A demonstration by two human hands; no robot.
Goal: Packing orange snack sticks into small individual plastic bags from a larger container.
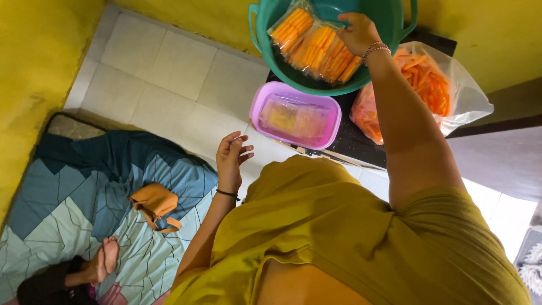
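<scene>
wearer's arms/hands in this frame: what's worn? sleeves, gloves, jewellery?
No gloves; both hands bare. Left hand: thin black band at the wrist. Right hand: beaded bracelet, pinkish and silver strands, at the wrist. Forearms uncovered; the mustard-yellow top has short sleeves ending at the upper arm.

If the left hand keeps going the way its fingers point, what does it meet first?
Probably the purple tub holding packed bags, just beyond the open left hand; depth is unclear, so the hand may sit lower than the tub's rim.
</scene>
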